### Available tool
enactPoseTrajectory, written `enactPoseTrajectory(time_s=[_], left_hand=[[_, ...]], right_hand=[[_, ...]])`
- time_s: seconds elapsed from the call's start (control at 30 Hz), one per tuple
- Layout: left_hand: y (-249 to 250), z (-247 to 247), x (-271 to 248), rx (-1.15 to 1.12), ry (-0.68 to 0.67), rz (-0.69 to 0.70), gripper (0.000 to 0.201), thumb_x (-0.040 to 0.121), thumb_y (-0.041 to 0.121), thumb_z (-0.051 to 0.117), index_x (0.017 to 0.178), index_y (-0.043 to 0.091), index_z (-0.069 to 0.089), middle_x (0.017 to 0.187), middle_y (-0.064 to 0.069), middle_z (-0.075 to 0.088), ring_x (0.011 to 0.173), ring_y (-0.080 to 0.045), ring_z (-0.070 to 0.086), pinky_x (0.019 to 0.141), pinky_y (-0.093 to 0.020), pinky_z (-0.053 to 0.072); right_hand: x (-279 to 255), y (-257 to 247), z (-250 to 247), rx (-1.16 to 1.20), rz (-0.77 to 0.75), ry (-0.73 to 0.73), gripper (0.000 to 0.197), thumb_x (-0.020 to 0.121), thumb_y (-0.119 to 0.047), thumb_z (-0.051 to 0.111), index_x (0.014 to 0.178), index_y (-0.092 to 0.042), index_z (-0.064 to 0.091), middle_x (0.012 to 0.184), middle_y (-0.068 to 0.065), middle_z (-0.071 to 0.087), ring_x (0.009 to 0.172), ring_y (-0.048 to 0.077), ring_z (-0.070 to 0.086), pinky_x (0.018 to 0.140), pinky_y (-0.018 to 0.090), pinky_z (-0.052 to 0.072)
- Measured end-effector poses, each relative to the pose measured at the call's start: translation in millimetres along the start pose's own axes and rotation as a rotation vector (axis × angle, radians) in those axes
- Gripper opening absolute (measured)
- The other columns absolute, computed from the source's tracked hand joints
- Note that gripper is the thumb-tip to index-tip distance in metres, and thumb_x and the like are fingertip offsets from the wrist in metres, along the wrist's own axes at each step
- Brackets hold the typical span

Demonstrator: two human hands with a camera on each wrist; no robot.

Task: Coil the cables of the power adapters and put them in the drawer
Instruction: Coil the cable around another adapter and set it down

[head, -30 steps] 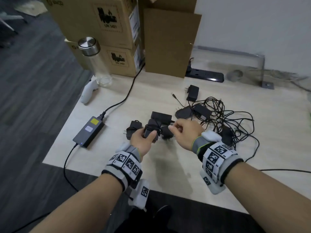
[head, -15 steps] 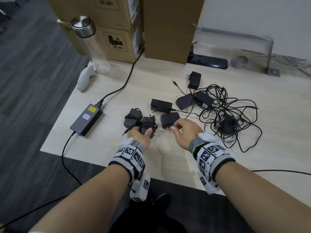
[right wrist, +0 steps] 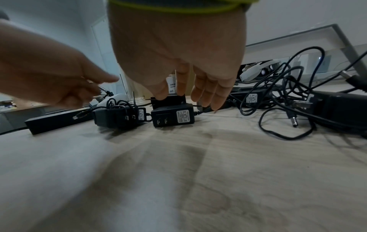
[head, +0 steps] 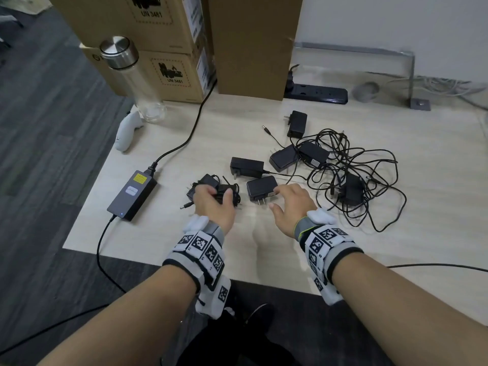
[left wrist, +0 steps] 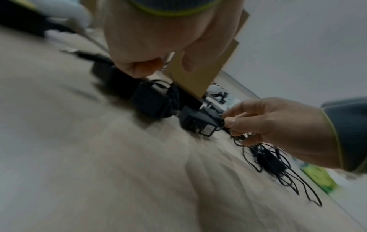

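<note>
Two black adapters with coiled cables lie side by side on the light wooden table. My left hand hovers just over them, fingers relaxed and holding nothing. A loose adapter lies to their right, prongs toward me. My right hand reaches over its cable end with fingers hanging loosely, fingertips at the adapter's back. Several more adapters sit in a tangle of black cables further right. No drawer is in view.
A large grey power brick with its cord lies at the left. A glass bottle, a white controller and cardboard boxes stand at the back, with a black power strip behind the tangle.
My left hand lowered the coiled adapter it held beside the other coiled one and let go. My right hand released that bundle and moved onto the loose adapter.
</note>
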State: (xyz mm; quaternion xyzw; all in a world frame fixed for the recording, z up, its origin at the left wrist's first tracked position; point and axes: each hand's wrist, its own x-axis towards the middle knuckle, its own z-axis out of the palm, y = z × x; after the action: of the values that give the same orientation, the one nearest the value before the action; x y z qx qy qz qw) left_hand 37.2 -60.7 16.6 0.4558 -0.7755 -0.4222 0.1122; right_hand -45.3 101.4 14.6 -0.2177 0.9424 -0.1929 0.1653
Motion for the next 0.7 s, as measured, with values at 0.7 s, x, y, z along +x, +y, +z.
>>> enactPoseTrajectory(time_s=[0.7], left_hand=[[45,74,23,1.003,-0.497,0.567,0.056,0.089,0.046,0.053,0.135,0.019,0.037,0.128,-0.007,0.049,0.119,-0.028,0.047,0.099,-0.039,0.034]], right_hand=[[-33,49,-18,0.036,0.068,0.077,0.039,0.089,-0.032,0.056,0.126,-0.019,0.053,0.124,0.003,0.051,0.117,0.024,0.046,0.099,0.035,0.04]])
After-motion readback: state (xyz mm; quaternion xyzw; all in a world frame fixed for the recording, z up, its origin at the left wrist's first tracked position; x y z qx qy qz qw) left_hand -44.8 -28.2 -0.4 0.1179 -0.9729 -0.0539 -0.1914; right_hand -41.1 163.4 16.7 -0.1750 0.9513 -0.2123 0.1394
